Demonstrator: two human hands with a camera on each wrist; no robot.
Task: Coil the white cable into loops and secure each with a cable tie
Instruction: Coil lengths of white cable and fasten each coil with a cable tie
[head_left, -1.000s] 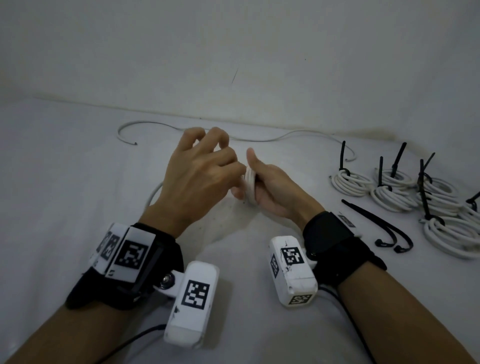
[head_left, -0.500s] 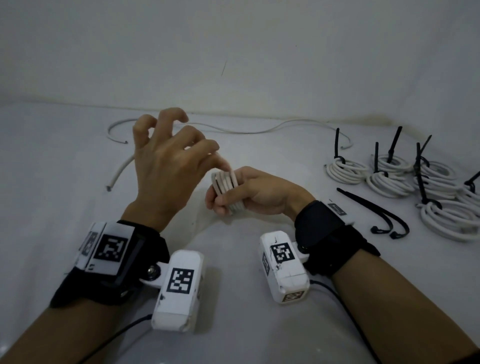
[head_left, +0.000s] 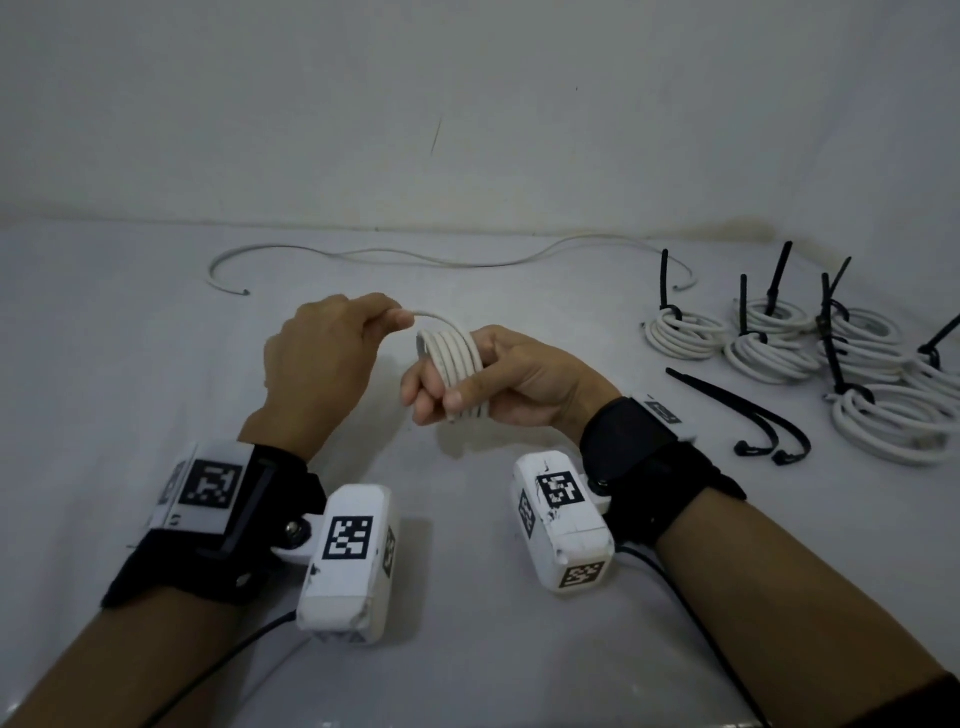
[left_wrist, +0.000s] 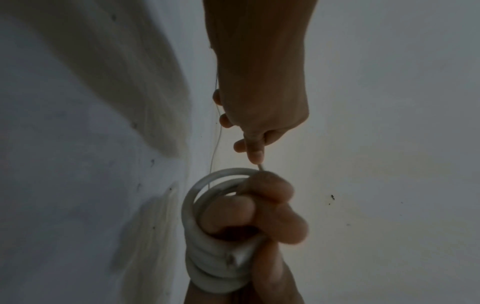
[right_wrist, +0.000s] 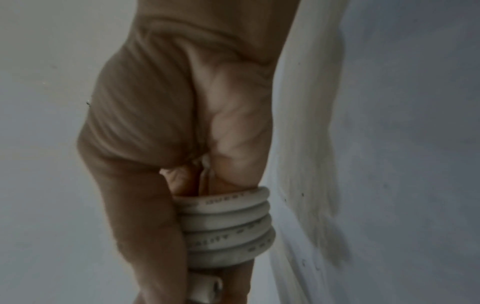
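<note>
Surface: white tabletop (head_left: 130, 395) under both my hands.
Right hand (head_left: 519, 379): fingers wrapped by white cable (head_left: 452, 358) coils, thumb pressing them.
Left hand (head_left: 322, 358): just beside, pinching the cable's free end.
Beyond right hand: tied coils (head_left: 680, 332); loose cable ties (head_left: 748, 421) nearer my wrist.

Small grey print runs along the jacket of the round white cable (right_wrist: 228, 222) coiled round the fingers, but it is too blurred to read. The white box-shaped wrist cameras (head_left: 348, 556) and the flat white wrist plate (head_left: 208, 486) carry black-and-white square marker codes, with no letters or numbers on them.
</note>
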